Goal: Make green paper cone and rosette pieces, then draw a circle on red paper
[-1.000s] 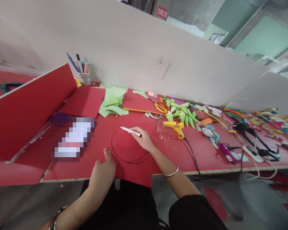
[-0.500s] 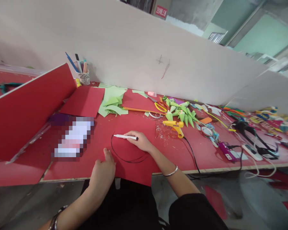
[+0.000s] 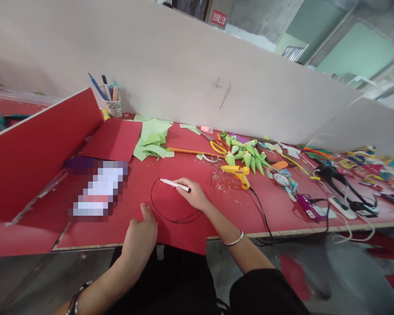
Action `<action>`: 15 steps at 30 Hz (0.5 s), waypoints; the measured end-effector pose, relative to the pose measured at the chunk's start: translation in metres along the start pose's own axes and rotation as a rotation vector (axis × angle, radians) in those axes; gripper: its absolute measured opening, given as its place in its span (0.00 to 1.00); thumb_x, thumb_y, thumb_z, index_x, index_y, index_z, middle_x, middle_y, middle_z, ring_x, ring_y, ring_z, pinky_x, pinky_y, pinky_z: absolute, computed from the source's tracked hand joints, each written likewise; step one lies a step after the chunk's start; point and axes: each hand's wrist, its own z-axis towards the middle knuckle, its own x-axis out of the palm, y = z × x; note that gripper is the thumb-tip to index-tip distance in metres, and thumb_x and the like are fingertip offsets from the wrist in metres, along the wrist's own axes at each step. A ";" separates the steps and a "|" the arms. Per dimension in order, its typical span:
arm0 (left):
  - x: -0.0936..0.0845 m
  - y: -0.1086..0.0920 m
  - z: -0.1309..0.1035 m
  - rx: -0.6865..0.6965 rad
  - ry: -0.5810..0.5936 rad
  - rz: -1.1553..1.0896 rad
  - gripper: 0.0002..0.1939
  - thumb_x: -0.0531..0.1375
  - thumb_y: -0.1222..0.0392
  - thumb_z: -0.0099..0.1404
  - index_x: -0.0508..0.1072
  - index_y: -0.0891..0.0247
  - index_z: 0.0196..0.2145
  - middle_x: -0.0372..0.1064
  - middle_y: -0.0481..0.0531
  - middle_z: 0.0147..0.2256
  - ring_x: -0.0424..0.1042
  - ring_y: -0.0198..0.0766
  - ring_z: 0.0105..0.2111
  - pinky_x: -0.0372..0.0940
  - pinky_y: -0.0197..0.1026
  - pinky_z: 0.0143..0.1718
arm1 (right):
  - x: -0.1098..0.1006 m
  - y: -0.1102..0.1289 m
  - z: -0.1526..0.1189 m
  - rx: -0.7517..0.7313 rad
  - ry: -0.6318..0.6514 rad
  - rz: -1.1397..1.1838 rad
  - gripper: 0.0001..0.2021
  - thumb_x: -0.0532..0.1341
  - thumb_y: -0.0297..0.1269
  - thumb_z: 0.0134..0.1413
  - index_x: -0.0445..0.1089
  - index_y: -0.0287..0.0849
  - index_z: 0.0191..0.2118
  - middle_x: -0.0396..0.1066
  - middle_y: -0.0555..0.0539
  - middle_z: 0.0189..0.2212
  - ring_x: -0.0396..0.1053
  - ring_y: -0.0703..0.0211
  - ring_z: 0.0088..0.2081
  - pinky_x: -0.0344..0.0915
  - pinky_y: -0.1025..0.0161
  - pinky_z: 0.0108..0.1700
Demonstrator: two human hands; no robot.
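My right hand (image 3: pixel 193 193) holds a white marker (image 3: pixel 175 184) with a black end, its tip on a sheet of red paper (image 3: pixel 180 238). A dark curved line (image 3: pixel 155 205) runs on the paper from the marker's tip down the left side and along the bottom, like part of a circle. My left hand (image 3: pixel 142 229) rests at the paper's left edge with some fingers stretched out, holding nothing.
A yellow glue gun (image 3: pixel 239 173) with a black cord lies right of the paper. Behind are green paper scraps (image 3: pixel 153 139), yellow-handled scissors (image 3: pixel 218 147) and green paper cones (image 3: pixel 253 158). A pen cup (image 3: pixel 114 107) and a blurred-out bright rectangle (image 3: pixel 100 188) are on the left.
My right hand has moved the marker's tip slightly up and right, and the drawn line now reaches further along the top left. My left hand has stayed in place.
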 end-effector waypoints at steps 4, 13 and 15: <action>-0.001 0.000 -0.001 -0.007 -0.010 -0.024 0.23 0.43 0.78 0.60 0.64 0.80 0.51 0.56 0.79 0.53 0.67 0.55 0.47 0.68 0.46 0.34 | 0.005 0.003 0.004 -0.025 0.040 -0.030 0.12 0.52 0.38 0.56 0.67 0.43 0.43 0.71 0.48 0.39 0.68 0.61 0.40 0.61 0.65 0.42; 0.002 -0.001 0.001 -0.001 -0.005 -0.042 0.22 0.44 0.79 0.60 0.64 0.81 0.50 0.55 0.80 0.52 0.64 0.58 0.49 0.68 0.48 0.35 | 0.004 -0.009 0.009 0.038 -0.148 -0.067 0.12 0.52 0.39 0.55 0.68 0.41 0.41 0.72 0.48 0.35 0.68 0.60 0.36 0.61 0.66 0.38; 0.001 -0.001 0.001 0.000 0.016 -0.008 0.22 0.44 0.78 0.61 0.64 0.82 0.51 0.54 0.81 0.53 0.67 0.57 0.47 0.68 0.47 0.35 | 0.001 -0.009 0.007 0.063 -0.211 -0.072 0.12 0.52 0.40 0.55 0.67 0.41 0.41 0.72 0.48 0.35 0.68 0.60 0.35 0.61 0.65 0.37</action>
